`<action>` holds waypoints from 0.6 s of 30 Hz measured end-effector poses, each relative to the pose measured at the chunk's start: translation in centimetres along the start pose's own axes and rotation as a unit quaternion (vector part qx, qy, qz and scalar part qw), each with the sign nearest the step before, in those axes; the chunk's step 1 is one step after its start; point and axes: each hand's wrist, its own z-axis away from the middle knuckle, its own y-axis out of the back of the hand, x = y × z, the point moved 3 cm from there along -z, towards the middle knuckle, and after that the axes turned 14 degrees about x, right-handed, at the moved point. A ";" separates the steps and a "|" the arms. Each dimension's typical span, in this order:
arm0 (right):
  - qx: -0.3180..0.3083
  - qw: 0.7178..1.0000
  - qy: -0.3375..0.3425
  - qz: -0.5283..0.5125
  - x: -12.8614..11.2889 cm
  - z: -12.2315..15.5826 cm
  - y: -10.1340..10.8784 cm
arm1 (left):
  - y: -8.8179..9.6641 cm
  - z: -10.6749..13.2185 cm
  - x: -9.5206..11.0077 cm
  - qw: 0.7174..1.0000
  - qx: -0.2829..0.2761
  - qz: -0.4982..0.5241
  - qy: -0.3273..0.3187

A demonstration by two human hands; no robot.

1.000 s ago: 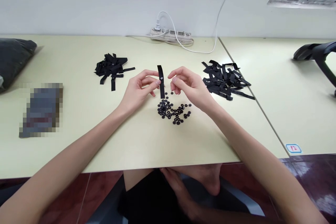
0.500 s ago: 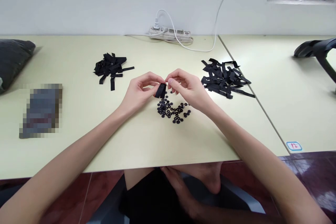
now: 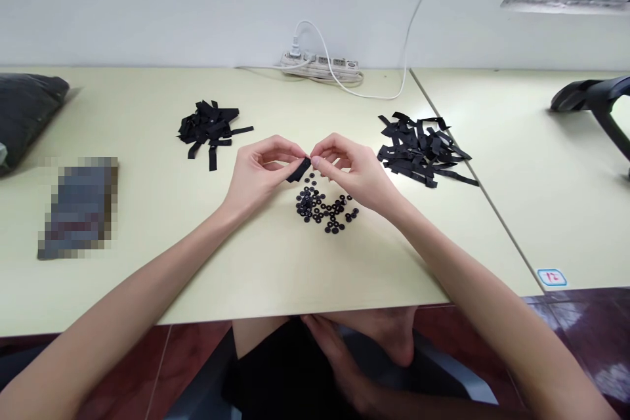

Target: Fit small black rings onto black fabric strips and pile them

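Observation:
My left hand (image 3: 258, 172) and my right hand (image 3: 352, 167) meet above the middle of the cream table (image 3: 275, 256). Together they pinch a short black strap (image 3: 298, 171), which lies folded between the fingertips of both hands. Just below the hands sits a loose cluster of several small black rings (image 3: 325, 205) on the table. A pile of black straps (image 3: 209, 127) lies to the left of my left hand. A larger, looser pile of black straps (image 3: 423, 149) lies to the right of my right hand.
A white power strip (image 3: 319, 67) with cables lies at the back by the wall. A dark bag (image 3: 27, 108) and a blurred flat object (image 3: 79, 207) sit at the left. A second table (image 3: 541, 164) adjoins on the right, with a black stand (image 3: 598, 102) on it.
The strap stood upright in my left hand a second ago with my right hand apart. It is now folded down short, and both hands pinch it together.

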 end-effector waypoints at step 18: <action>0.049 0.997 0.055 0.024 2.3 -0.5 -0.6 | 0.0 -0.8 -1.5 0.995 -0.025 0.051 0.086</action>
